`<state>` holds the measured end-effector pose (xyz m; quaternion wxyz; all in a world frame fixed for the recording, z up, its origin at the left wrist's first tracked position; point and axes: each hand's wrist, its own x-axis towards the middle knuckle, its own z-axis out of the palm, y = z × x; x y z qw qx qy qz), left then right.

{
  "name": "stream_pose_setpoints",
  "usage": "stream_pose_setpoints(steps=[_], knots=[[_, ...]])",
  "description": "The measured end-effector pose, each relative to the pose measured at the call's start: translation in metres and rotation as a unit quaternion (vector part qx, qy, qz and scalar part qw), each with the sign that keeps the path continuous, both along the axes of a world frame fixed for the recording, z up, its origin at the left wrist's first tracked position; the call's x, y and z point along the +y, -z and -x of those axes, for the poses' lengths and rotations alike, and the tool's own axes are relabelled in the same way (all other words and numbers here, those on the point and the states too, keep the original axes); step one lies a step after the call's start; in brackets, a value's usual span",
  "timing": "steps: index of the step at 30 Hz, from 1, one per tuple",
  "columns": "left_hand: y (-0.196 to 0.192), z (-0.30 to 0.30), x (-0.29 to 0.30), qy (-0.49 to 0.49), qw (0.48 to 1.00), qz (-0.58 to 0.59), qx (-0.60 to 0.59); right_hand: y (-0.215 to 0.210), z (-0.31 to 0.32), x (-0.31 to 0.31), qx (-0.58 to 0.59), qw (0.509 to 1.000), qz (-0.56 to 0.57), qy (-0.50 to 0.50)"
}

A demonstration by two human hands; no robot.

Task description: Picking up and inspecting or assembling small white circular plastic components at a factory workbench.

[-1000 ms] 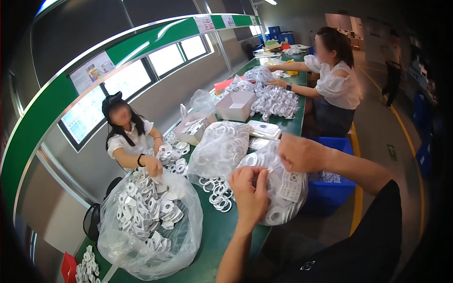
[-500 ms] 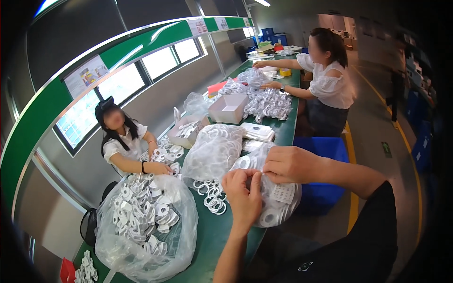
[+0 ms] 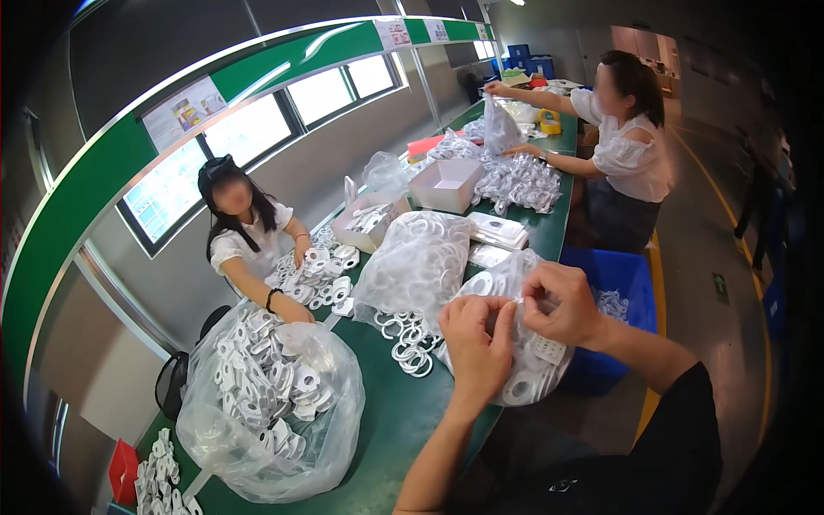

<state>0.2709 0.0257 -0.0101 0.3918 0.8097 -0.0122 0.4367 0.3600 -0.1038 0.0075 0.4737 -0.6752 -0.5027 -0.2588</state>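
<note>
Both my hands pinch the gathered top of a clear plastic bag [image 3: 522, 388] at the table's right edge. Flat white round parts and a small printed label show through its film. My left hand [image 3: 477, 342] is closed, thumb and index finger pressed together on the film. Just right of it, my right hand [image 3: 564, 307] is also closed, its fingertips on the same edge. The exact grip is partly hidden behind the fingers. Left of my left hand lie loose white rings [image 3: 412, 348], beside a large clear bag full of white rings [image 3: 414, 262].
A big open bag of white parts [image 3: 270, 386] stands front left on the green table [image 3: 390, 421]; one co-worker reaches to its rim. Another co-worker at the far right handles a bag [image 3: 499, 124]. A blue bin [image 3: 614, 283] with white pieces stands beyond my right hand.
The view has shifted, moving the scene rightward. My right hand has turned slightly, still at the bag's top. The far co-worker has raised a bag; the left co-worker's hand has moved to the big bag.
</note>
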Motion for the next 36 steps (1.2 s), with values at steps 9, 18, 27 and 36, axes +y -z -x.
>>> stream_pose_setpoints(steps=[9,18,27,36], knots=[[0.000,0.003,0.003,-0.020,1.000,-0.005,0.001,-0.020,-0.010,-0.005,-0.138,0.983,0.101,-0.063],[0.002,-0.001,0.005,-0.012,1.000,-0.022,-0.014,-0.056,-0.016,-0.004,-0.102,0.946,0.286,-0.117],[0.000,0.000,0.003,-0.015,1.000,-0.018,-0.011,-0.037,-0.011,0.000,-0.169,0.965,0.197,-0.031],[0.001,0.001,0.003,-0.023,1.000,0.009,0.002,-0.028,-0.016,-0.013,0.012,0.985,0.120,-0.122]])
